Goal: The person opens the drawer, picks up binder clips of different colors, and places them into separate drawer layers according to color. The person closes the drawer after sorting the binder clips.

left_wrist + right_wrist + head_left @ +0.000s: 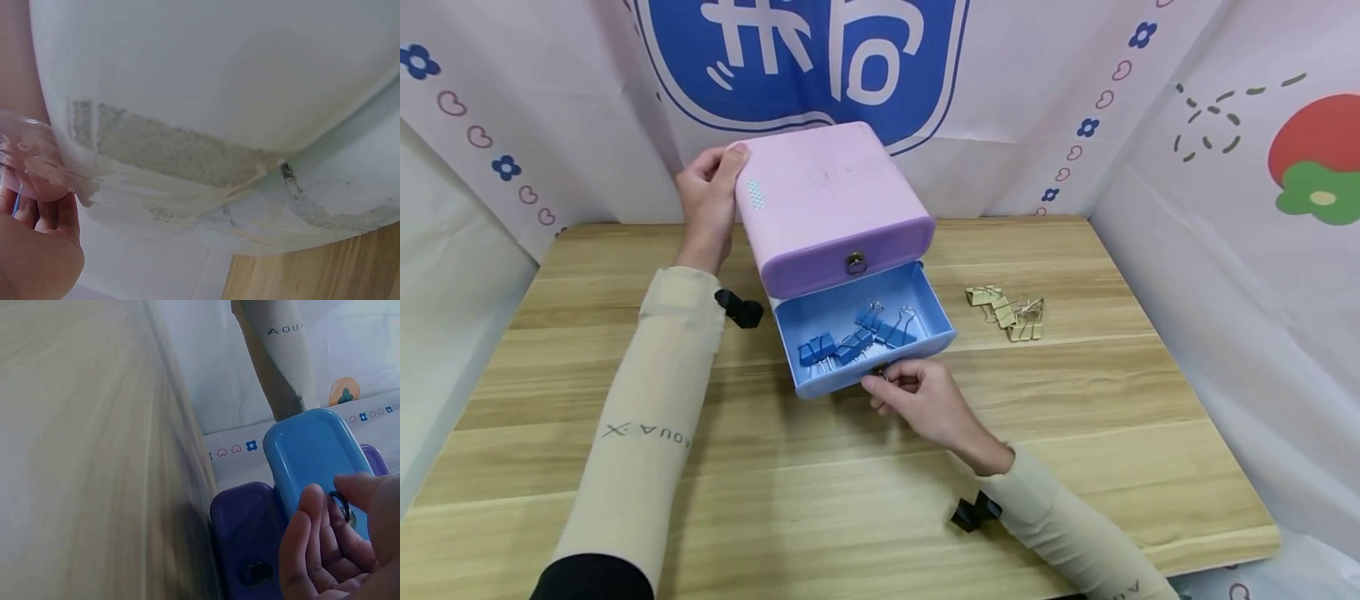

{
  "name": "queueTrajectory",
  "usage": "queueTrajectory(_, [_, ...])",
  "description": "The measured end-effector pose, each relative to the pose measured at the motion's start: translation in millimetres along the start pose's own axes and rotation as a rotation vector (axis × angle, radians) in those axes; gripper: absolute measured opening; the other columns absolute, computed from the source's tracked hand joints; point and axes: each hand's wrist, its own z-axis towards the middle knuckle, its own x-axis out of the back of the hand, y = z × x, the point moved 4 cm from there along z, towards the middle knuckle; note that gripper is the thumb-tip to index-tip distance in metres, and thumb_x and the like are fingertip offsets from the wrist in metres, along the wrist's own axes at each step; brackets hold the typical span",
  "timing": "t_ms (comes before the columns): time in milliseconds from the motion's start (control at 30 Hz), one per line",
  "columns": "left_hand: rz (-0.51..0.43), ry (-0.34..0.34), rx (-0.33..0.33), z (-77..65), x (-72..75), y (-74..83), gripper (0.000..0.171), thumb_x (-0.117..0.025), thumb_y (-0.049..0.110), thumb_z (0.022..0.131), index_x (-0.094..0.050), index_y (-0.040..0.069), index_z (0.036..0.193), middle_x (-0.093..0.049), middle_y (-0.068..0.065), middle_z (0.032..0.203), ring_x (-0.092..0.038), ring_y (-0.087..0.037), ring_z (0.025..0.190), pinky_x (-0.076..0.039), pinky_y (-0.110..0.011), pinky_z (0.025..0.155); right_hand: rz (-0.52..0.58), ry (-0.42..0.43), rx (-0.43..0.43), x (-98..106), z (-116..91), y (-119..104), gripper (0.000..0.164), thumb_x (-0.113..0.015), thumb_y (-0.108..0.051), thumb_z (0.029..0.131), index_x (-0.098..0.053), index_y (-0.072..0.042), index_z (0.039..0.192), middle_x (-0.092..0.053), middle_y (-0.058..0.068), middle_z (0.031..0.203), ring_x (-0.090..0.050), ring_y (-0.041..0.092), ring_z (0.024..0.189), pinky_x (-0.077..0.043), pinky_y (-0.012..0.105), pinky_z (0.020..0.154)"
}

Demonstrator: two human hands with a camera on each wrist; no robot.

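A small pink drawer box point(835, 183) stands on the table with its blue drawer point(917, 287) pulled out. Several blue binder clips point(852, 346) lie inside that drawer. My left hand point(706, 204) grips the box at its back left corner, thumb on the top edge. At the drawer's front, my right hand point(928, 404) pinches the ring pull point(340, 505) between thumb and fingers. Above the blue drawer is a purple drawer front point(880, 246), pushed in, and the right wrist view shows another purple drawer front point(247, 525) below it.
Several gold binder clips point(1007, 312) lie in a small pile on the wooden table point(1075, 417), right of the box. A printed cloth point(1015, 100) hangs close behind the table. Black camera mounts point(741, 308) stick out from both sleeves.
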Motion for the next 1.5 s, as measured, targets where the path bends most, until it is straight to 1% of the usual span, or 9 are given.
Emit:
queueTrajectory(100, [0.0, 0.0, 0.002, -0.7, -0.1, -0.7, 0.024, -0.079, 0.033, 0.096, -0.078, 0.013, 0.109, -0.07, 0.003, 0.097, -0.063, -0.01, 0.084, -0.053, -0.019, 0.073, 0.011, 0.006, -0.006, 0.1, -0.1, -2.2, 0.028, -0.072, -0.024, 0.102, -0.075, 0.004, 0.096, -0.078, 0.011, 0.085, -0.074, 0.021, 0.073, -0.064, 0.05, 0.074])
queueTrajectory(400, [0.0, -0.004, -0.011, 0.4, -0.9, 0.7, 0.024, -0.079, 0.033, 0.096, -0.078, 0.013, 0.109, -0.07, 0.002, 0.097, -0.063, -0.01, 0.083, -0.053, -0.019, 0.072, 0.039, 0.039, 0.062, 5.9, 3.9, -16.5, 0.025, -0.069, -0.017, 0.103, -0.075, 0.006, 0.096, -0.077, 0.014, 0.084, -0.072, 0.019, 0.07, -0.063, 0.052, 0.073])
queueTrajectory(600, [0.001, 0.006, -0.04, 1.0, -3.4, 0.2, 0.016, -0.079, 0.03, 0.095, -0.079, 0.015, 0.1, -0.069, 0.004, 0.089, -0.061, -0.008, 0.077, -0.05, -0.018, 0.067, 0.033, 0.043, 0.071, 6.5, 12.8, -17.8, 0.02, -0.07, -0.015, 0.103, -0.076, 0.002, 0.094, -0.077, 0.014, 0.084, -0.073, 0.024, 0.071, -0.063, 0.054, 0.074])
queueTrajectory(700, [-0.005, 0.008, -0.035, 0.9, -3.4, -0.1, 0.016, -0.08, 0.03, 0.095, -0.079, 0.015, 0.1, -0.07, 0.004, 0.089, -0.061, -0.008, 0.077, -0.05, -0.018, 0.067, 0.04, 0.04, 0.077, 5.9, 17.9, -18.7, 0.022, -0.07, -0.015, 0.103, -0.076, 0.005, 0.096, -0.077, 0.015, 0.084, -0.074, 0.029, 0.073, -0.063, 0.055, 0.074])
queueTrajectory(833, [-0.001, 0.007, -0.029, 1.0, -2.8, -0.8, 0.017, -0.079, 0.03, 0.095, -0.079, 0.015, 0.102, -0.07, 0.004, 0.09, -0.061, -0.008, 0.078, -0.051, -0.018, 0.068, 0.037, 0.044, 0.087, 5.0, 24.6, -20.3, 0.021, -0.07, -0.015, 0.103, -0.076, 0.002, 0.093, -0.077, 0.015, 0.084, -0.075, 0.032, 0.073, -0.063, 0.057, 0.074])
queueTrajectory(967, [-0.001, 0.009, -0.033, 1.5, -2.7, -1.2, 0.017, -0.079, 0.03, 0.095, -0.079, 0.015, 0.102, -0.07, 0.004, 0.09, -0.061, -0.008, 0.079, -0.051, -0.018, 0.068, 0.034, 0.051, 0.099, 4.1, 32.4, -22.4, 0.021, -0.07, -0.016, 0.103, -0.077, -0.001, 0.091, -0.077, 0.014, 0.083, -0.074, 0.026, 0.071, -0.063, 0.058, 0.075])
queueTrajectory(1300, [0.004, 0.007, -0.02, 1.5, -1.2, -1.5, 0.019, -0.079, 0.032, 0.096, -0.079, 0.015, 0.104, -0.071, 0.004, 0.093, -0.062, -0.008, 0.081, -0.051, -0.019, 0.07, 0.011, 0.075, 0.143, 2.5, 55.0, -25.0, 0.026, -0.069, -0.018, 0.104, -0.076, 0.003, 0.089, -0.077, 0.013, 0.081, -0.073, 0.018, 0.068, -0.063, 0.057, 0.074])
queueTrajectory(1400, [0.007, 0.007, -0.017, 1.4, -0.4, -2.0, 0.02, -0.078, 0.032, 0.096, -0.078, 0.015, 0.105, -0.07, 0.004, 0.094, -0.062, -0.009, 0.082, -0.051, -0.019, 0.071, 0.006, 0.082, 0.147, 1.8, 61.2, -25.4, 0.028, -0.07, -0.019, 0.104, -0.076, 0.005, 0.091, -0.077, 0.013, 0.082, -0.074, 0.022, 0.07, -0.064, 0.055, 0.073])
queueTrajectory(1500, [0.009, 0.006, -0.015, 1.4, -0.1, -2.4, 0.02, -0.078, 0.033, 0.096, -0.078, 0.015, 0.106, -0.07, 0.004, 0.095, -0.062, -0.009, 0.082, -0.052, -0.019, 0.071, 0.01, 0.085, 0.141, 1.3, 66.3, -25.4, 0.027, -0.07, -0.02, 0.104, -0.076, 0.004, 0.091, -0.077, 0.016, 0.083, -0.075, 0.033, 0.074, -0.065, 0.051, 0.073])
